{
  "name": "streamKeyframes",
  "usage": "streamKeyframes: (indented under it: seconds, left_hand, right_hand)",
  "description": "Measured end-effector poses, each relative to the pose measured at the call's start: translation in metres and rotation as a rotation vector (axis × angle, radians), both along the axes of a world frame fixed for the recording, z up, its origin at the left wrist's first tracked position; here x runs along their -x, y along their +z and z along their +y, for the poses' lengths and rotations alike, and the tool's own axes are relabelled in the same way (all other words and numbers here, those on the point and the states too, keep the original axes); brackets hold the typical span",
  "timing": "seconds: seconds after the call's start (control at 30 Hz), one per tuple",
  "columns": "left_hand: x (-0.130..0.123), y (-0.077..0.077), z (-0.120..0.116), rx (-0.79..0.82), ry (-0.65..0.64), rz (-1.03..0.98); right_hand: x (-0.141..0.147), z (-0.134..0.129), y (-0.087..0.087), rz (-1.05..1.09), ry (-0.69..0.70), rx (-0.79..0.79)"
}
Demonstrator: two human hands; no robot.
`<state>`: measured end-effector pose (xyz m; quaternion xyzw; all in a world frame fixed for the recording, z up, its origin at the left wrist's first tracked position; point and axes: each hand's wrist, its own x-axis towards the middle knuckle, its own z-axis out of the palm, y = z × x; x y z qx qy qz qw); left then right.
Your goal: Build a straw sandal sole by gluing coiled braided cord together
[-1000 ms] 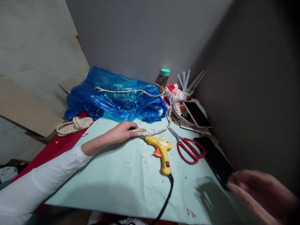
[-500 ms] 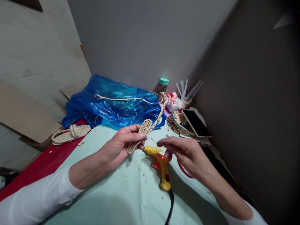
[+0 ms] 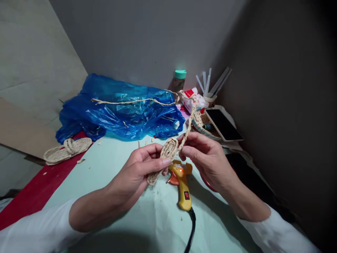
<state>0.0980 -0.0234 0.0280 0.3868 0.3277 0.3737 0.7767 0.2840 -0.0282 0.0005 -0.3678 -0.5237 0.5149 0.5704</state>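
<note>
Two pinches: we hold the coil (image 3: 170, 149) above the desk (image 3: 105, 168), left fingers (image 3: 157, 164) clamped on it, likely keeping turns tight, right fingers (image 3: 194, 153) clamped on its braid (image 3: 190, 123), probably for tension.

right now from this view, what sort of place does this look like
It looks like a small handicraft workspace, though whether at home or in a workshop I can't tell. Signs of it: a yellow glue gun, a coiled straw-like braid and a slipper-shaped woven piece.
</note>
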Motion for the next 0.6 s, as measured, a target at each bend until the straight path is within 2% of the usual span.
streamKeyframes:
  seconds: [0.17, 0.4, 0.6]
  left_hand:
    - [0.0008, -0.0037, 0.0012, 0.045, -0.057, 0.002]
    - [0.0022, -0.0055, 0.0058, 0.047, -0.134, -0.004]
    - [0.0039, -0.0101, 0.006, 0.089, -0.188, 0.022]
  right_hand:
    - [-0.0003, -0.0018, -0.0034, 0.041, 0.029, 0.016]
    - [0.0022, -0.0035, -0.0034, 0.013, 0.016, -0.051]
    - [0.0044, -0.0066, -0.001, 0.119, 0.186, 0.002]
